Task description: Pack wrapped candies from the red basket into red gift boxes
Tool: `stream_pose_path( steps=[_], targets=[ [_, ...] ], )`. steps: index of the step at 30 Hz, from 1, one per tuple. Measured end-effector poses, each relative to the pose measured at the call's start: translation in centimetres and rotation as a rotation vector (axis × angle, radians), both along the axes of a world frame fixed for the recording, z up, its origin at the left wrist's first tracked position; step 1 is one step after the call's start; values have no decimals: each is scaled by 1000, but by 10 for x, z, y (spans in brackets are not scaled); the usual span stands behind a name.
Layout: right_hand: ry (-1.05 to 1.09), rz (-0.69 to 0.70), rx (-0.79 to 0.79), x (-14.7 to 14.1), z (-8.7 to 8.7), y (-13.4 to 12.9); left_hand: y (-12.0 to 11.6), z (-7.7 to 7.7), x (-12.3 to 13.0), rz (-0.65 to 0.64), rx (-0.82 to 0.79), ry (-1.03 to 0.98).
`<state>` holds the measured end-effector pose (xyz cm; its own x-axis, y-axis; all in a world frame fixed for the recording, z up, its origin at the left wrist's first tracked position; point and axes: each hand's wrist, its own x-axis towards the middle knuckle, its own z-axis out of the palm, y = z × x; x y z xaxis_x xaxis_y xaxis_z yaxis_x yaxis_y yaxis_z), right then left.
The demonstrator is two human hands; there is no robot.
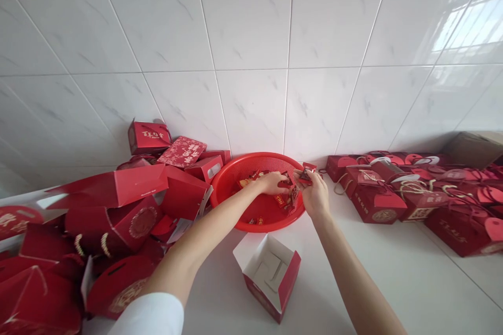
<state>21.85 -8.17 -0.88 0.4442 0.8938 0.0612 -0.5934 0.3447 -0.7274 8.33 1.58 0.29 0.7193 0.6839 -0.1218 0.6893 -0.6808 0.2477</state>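
Observation:
A red plastic basket point(251, 220) with perforated sides holds several wrapped candies point(280, 200). Over its right half, my left hand point(272, 183) has its fingers curled on a wrapped candy. My right hand point(317, 196) is at the basket's right rim, palm turned up, its fingers closed around small red and dark wrapped candies point(307, 172). In front of the basket stands an open red gift box point(271, 277) with a white inside; its flaps are up and nothing lies in it.
Red gift boxes point(113, 225), several of them open, are heaped at the left. Closed red boxes with cord handles point(377, 201) stand in rows at the right, near a brown cardboard box point(473, 147). A tiled wall point(251, 110) rises behind the white counter point(353, 256).

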Motion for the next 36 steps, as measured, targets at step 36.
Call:
stream_pose_path(
  steps=[36],
  targets=[
    [-24,47,-21,-4,5,0,5,34,-42,132,-370,-733]
  ],
)
